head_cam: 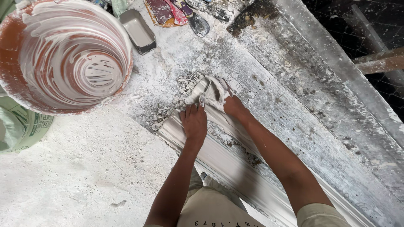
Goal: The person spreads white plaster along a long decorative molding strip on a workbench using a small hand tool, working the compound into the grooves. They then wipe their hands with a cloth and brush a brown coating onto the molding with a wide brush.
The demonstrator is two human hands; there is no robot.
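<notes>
A long white plaster moulding [235, 164] with ridged profile lies diagonally on the floor, running from the middle toward the lower right. My left hand [194, 122] presses flat on its upper end, fingers pointing up. My right hand [229, 103] grips a crumpled white cloth [210, 90] bunched against the very end of the moulding. Broken plaster crumbs [176, 101] lie scattered just above and left of that end. Both forearms reach up from the bottom of the view.
A large reddish bucket [25, 90] smeared inside with white plaster stands at the upper left. A green-printed sack [21, 126] lies under it. A small grey rectangular tray [136, 29] and several paint-stained tools [174, 12] sit at the top. A plaster-spattered concrete ledge [320, 84] runs along the right.
</notes>
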